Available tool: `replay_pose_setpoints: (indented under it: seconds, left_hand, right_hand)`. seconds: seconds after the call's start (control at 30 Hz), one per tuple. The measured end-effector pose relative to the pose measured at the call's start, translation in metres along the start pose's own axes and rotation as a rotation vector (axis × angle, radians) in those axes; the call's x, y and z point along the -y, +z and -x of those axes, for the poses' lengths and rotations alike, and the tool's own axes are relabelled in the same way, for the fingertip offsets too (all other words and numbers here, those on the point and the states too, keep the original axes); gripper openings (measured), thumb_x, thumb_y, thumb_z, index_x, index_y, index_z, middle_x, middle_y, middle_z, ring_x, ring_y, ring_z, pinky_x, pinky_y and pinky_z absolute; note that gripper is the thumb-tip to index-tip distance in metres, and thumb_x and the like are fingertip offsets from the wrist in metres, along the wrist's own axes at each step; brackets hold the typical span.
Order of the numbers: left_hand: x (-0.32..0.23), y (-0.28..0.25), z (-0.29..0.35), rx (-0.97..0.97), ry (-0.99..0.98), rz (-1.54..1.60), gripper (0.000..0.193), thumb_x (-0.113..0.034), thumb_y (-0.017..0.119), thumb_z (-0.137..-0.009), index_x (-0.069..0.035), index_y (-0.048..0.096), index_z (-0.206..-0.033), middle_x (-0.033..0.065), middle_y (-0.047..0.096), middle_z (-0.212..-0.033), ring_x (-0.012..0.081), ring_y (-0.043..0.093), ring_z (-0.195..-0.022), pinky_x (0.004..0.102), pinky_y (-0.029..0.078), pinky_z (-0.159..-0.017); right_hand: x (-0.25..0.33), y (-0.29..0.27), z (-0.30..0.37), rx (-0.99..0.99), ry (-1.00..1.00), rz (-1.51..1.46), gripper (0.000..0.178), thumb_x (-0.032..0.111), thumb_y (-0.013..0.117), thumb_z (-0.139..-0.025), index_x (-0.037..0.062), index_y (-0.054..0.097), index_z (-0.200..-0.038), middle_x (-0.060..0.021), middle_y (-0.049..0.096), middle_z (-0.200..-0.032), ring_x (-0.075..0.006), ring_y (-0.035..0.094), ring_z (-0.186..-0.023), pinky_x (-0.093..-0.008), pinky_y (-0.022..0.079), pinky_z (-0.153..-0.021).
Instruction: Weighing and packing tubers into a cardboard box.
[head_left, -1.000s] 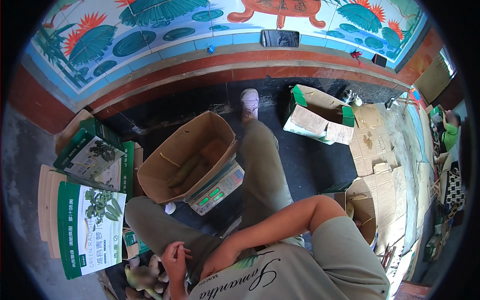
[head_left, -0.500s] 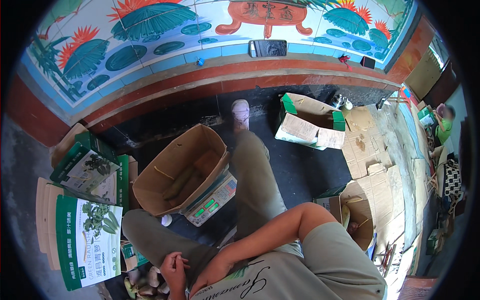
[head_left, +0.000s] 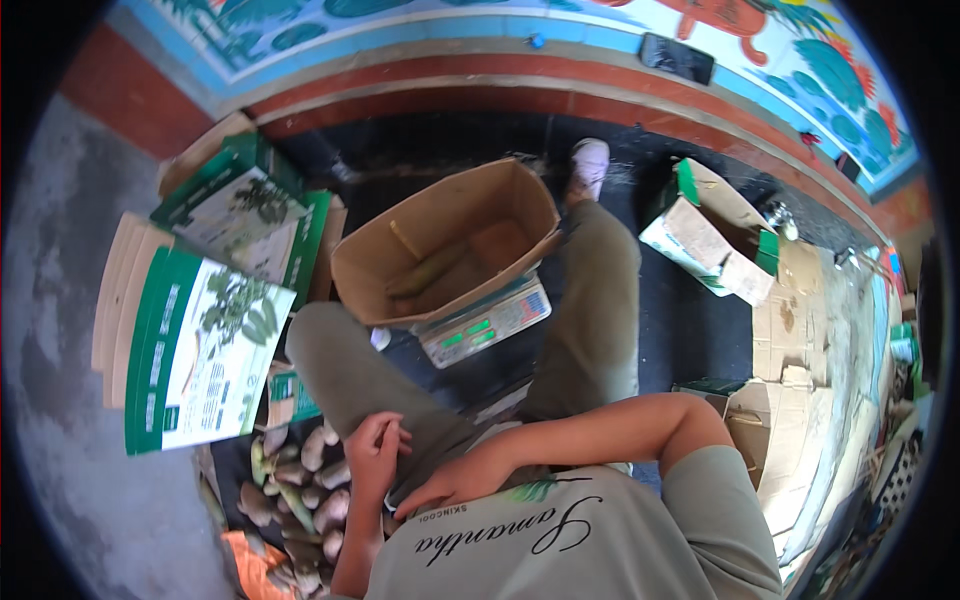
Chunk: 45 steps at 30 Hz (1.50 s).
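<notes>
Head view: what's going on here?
The person's left hand is loosely curled near the left thigh and the right hand lies at the lap; no object shows in either. Ahead, an open carton sits on a scale with lit green displays, a long green vegetable inside. Root vegetables lie piled beside the left forearm; green-and-white cartons stand farther left.

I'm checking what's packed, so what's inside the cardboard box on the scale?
The cardboard box on the scale holds at least one long green vegetable, toward its left end. Part of the bottom is covered by the box's nearer side; anything there can't be seen.
</notes>
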<state>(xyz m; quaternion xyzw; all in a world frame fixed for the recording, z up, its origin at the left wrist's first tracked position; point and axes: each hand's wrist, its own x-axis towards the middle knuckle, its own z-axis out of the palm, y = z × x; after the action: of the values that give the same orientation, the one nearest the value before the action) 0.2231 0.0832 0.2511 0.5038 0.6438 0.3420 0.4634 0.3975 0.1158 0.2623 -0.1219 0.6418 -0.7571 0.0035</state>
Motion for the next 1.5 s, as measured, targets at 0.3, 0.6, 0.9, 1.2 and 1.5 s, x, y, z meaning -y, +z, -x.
replay_pose_setpoints:
  seconds: [0.3,0.6,0.9,1.2,1.5]
  left_hand:
    - [-0.005,0.001,0.003,-0.029,0.011,0.051,0.013,-0.007,0.052,-0.089,0.002,0.059,-0.096,0.0075,0.061,-0.07,0.0097,0.058,-0.055,0.0215,0.046,-0.05]
    - [-0.006,-0.002,0.009,-0.159,0.025,0.201,0.014,-0.01,0.049,-0.091,0.001,0.057,-0.095,0.0066,0.061,-0.068,0.0086,0.057,-0.052,0.0196,0.043,-0.047]
    - [0.047,-0.051,0.014,-0.538,-0.022,0.217,0.02,-0.018,0.047,-0.093,-0.001,0.057,-0.096,0.005,0.058,-0.067,0.0078,0.056,-0.056,0.0195,0.042,-0.048]
    - [0.269,-0.037,0.086,-0.371,-0.536,-0.308,0.024,-0.025,0.051,-0.084,-0.006,0.061,-0.095,0.0159,0.064,-0.083,0.03,0.063,-0.079,0.039,0.05,-0.072]
    - [0.339,0.0,0.187,0.067,-1.03,-0.544,0.036,-0.028,0.055,-0.078,-0.014,0.059,-0.112,0.014,0.055,-0.117,0.0323,0.052,-0.111,0.0406,0.041,-0.095]
  right_hand:
    - [0.033,-0.011,0.033,-0.091,0.28,-0.074,0.044,0.018,0.043,-0.093,0.0078,0.037,-0.135,-0.0125,0.057,-0.112,-0.019,0.056,-0.1,-0.0285,0.042,-0.088]
    - [0.029,-0.052,0.075,-0.869,0.415,0.439,0.033,0.005,0.055,-0.085,0.0024,0.052,-0.118,-0.0127,0.06,-0.104,-0.0186,0.061,-0.087,-0.0283,0.049,-0.075]
    - [0.027,-0.073,0.085,-1.081,0.462,1.177,0.029,-0.003,0.056,-0.079,0.0016,0.056,-0.107,-0.0167,0.058,-0.099,-0.0323,0.06,-0.086,-0.0377,0.049,-0.074]
    - [0.004,-0.077,0.119,-0.927,0.693,1.402,0.022,0.001,0.057,-0.078,0.0028,0.058,-0.1,-0.0153,0.059,-0.093,-0.0341,0.058,-0.085,-0.0411,0.047,-0.072]
    - [0.008,-0.089,0.157,-0.734,1.031,1.483,0.015,0.011,0.062,-0.076,0.0025,0.062,-0.089,-0.0132,0.06,-0.086,-0.0314,0.057,-0.083,-0.0397,0.044,-0.077]
